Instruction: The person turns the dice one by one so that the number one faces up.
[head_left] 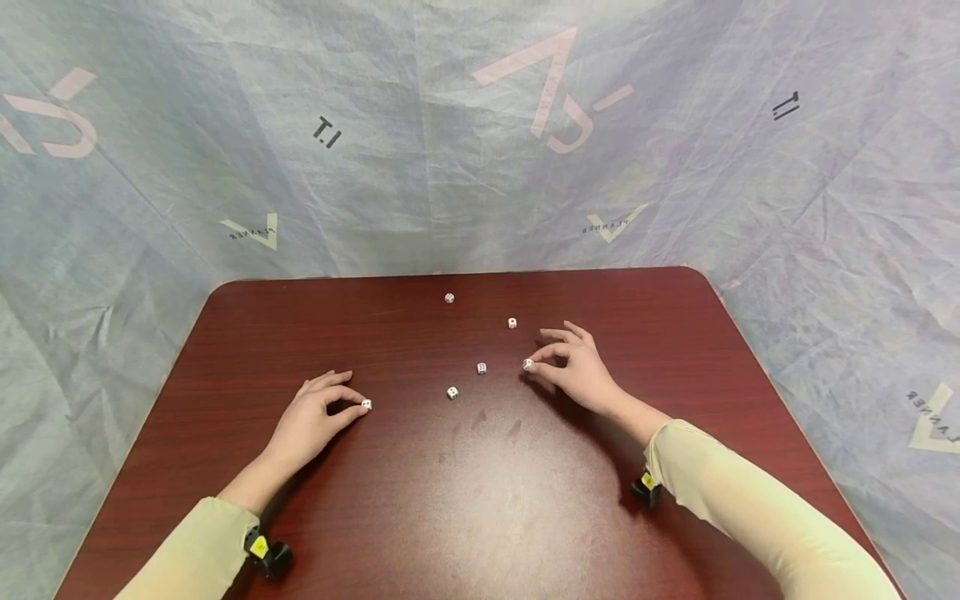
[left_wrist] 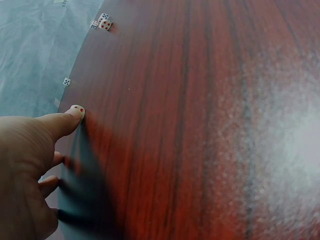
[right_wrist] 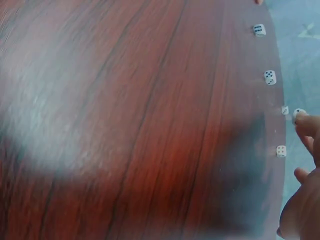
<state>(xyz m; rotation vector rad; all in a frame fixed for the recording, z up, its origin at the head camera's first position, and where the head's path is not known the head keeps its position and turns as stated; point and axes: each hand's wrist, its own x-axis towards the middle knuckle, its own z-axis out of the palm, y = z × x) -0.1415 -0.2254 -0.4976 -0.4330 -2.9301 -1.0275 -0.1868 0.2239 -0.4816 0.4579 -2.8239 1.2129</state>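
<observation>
On the left side of the table, my left hand (head_left: pixel 310 422) pinches a white die (head_left: pixel 366 404) between thumb and index finger. The left wrist view shows red dots on this die (left_wrist: pixel 79 110), the thumb covering part of it. Across from it, my right hand (head_left: pixel 583 372) holds another white die (head_left: pixel 528 364) at the tips of its thumb and index finger, the other fingers spread. Between the hands lie a die with blue dots (head_left: pixel 482 368) and, nearer me, one more white die (head_left: pixel 452 392).
Farther back on the dark red wooden table (head_left: pixel 480 500) are a die (head_left: pixel 512 322) near the right hand's fingers and another die (head_left: pixel 449 297) close to the far edge. A grey printed cloth (head_left: pixel 427 192) hangs behind and around the table.
</observation>
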